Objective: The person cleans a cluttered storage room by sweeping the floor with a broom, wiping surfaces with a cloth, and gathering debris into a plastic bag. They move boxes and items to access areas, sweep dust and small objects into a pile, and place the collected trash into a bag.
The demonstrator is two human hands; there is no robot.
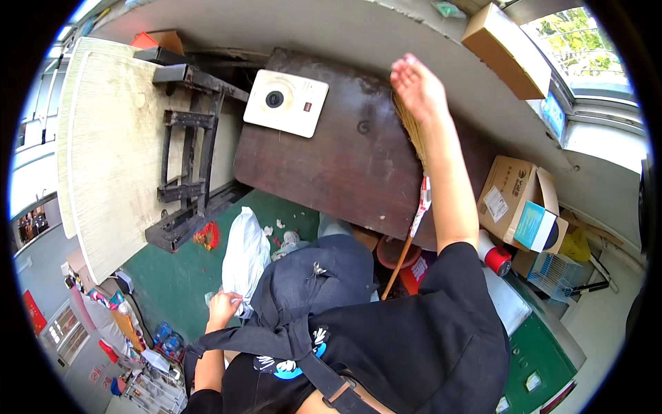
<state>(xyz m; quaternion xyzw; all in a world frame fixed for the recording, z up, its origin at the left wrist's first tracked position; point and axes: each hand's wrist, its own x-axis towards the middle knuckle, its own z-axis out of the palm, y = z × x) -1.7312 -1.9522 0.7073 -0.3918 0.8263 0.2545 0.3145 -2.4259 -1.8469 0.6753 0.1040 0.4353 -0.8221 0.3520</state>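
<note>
My left hand (223, 309) grips the gathered top of a white plastic bag (245, 256), which hangs beside my left leg. My right hand (420, 89) is raised over the far right part of a dark brown wooden tabletop (320, 171), its fingers extended, apparently with nothing in them. Just below it are the straw bristles (412, 132) of a broom, partly hidden by my hand and forearm; whether they touch cannot be told. The broom's wooden handle (397, 266) slants down past the table's near edge. A white square device (289, 111) with a round black centre lies on the tabletop.
A pale folding table (116, 150) with black metal legs (199, 145) stands on its side at left. To the right are an open cardboard box (504, 189), a red-and-white megaphone (496, 260) and a wire cage (553, 277). Small scraps (280, 224) litter the green floor (176, 282).
</note>
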